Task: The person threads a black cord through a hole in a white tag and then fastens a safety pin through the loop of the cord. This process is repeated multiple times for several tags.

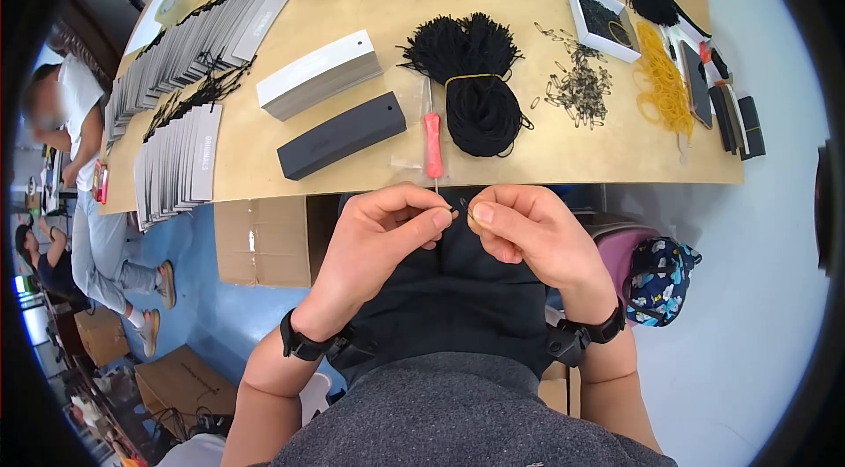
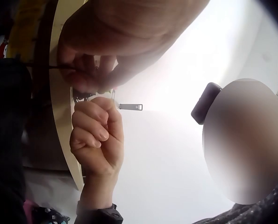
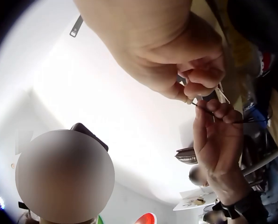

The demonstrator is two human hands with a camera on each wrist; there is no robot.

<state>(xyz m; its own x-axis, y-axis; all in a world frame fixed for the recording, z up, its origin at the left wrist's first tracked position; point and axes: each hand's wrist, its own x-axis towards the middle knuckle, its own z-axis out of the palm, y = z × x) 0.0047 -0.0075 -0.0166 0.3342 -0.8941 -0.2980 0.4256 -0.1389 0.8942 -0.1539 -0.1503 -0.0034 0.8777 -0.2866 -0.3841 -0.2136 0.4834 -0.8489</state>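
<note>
Both hands are held close together just below the table's [image 1: 528, 169] near edge. My left hand [image 1: 443, 219] pinches a thin black string [image 1: 455, 209] between thumb and forefinger. My right hand [image 1: 476, 215] pinches the string's other end, and its other fingers are curled. In the right wrist view the string [image 3: 232, 121] runs taut from my right hand [image 3: 195, 91] to the left hand's fingers [image 3: 218, 112]. In the left wrist view my left hand [image 2: 83, 77] is above my right hand [image 2: 94, 109], with the string between them. I cannot tell whether a small pin is also held.
On the table lie a bundle of black cords [image 1: 475, 88], a red-handled tool [image 1: 433, 146], loose safety pins [image 1: 581, 84], yellow rubber bands [image 1: 664, 84], a white box [image 1: 603, 22], white tags [image 1: 319, 73], black tags [image 1: 341, 134] and rows of strung tags [image 1: 180, 159]. People sit at left.
</note>
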